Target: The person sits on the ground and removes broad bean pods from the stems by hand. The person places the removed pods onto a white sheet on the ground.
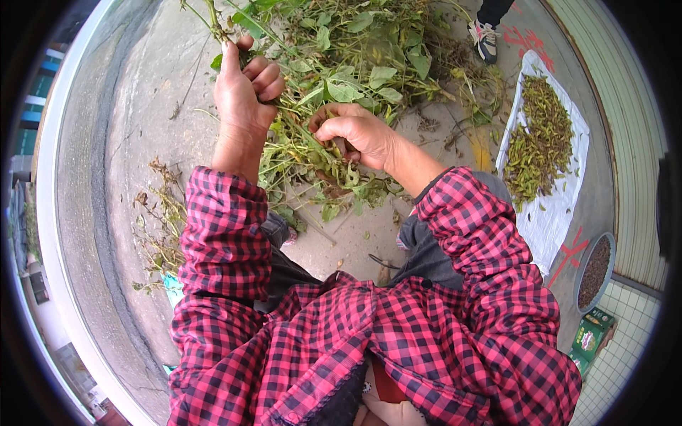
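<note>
My left hand (pixel 241 90) is closed around the stem of a leafy bean plant (pixel 215 20), whose end sticks up past the thumb. Lower and to the right, my right hand (pixel 365 134) has its fingers pinched on the same tangle of stems and pods; just what lies between the fingertips is partly hidden. Below the hands hang green, insect-holed leaves (pixel 351 183). Beyond them a large heap of bean plants (pixel 367 48) covers the concrete, mixing green leaves with dry, yellowed stalks.
At right, picked green and brown pods (pixel 541 133) lie on a white plastic sheet (pixel 549 234). Near it stand a round basin (pixel 602 271) of small dark bits and a green box (pixel 590 335). Dry stalks (pixel 165 223) lie at left. Another person's shoe (pixel 484 41) is beside the heap.
</note>
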Demonstrator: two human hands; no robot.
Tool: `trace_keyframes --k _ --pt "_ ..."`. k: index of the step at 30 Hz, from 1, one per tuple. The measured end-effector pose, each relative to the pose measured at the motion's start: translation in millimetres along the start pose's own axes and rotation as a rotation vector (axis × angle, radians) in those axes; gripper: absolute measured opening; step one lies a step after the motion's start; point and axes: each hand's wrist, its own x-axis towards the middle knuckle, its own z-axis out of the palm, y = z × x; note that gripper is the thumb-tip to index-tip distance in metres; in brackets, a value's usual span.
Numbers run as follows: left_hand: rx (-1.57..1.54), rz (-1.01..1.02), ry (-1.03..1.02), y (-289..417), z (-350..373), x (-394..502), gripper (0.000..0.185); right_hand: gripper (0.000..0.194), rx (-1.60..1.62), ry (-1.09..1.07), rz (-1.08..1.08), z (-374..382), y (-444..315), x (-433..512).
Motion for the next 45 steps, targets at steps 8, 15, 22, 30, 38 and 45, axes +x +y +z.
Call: trace_keyframes --k 8,15,22,30,38,45 --pt "0.042 0.011 0.107 -4 -5 3 0.026 0.01 -0.653 0.32 -0.534 17 4 -13" --pt "-0.08 -0.046 0.212 -3 -29 18 0.027 0.017 -0.782 0.542 -1.37 13 -32 -32" --pt "-0.012 0.15 0.404 38 -86 31 0.027 0.011 -0.597 1.235 -1.561 -127 -72 -166" --pt "-0.279 0.115 0.406 27 -93 29 0.02 0.048 -1.54 1.862 0.155 -231 -41 -255" --pt "-0.294 0.105 0.399 18 -70 32 0.016 0.017 -1.164 0.068 -0.732 -30 -57 -121" --pt "-0.116 0.295 0.53 29 -48 32 0.013 0.027 -0.944 0.966 -0.711 -58 -92 -42"
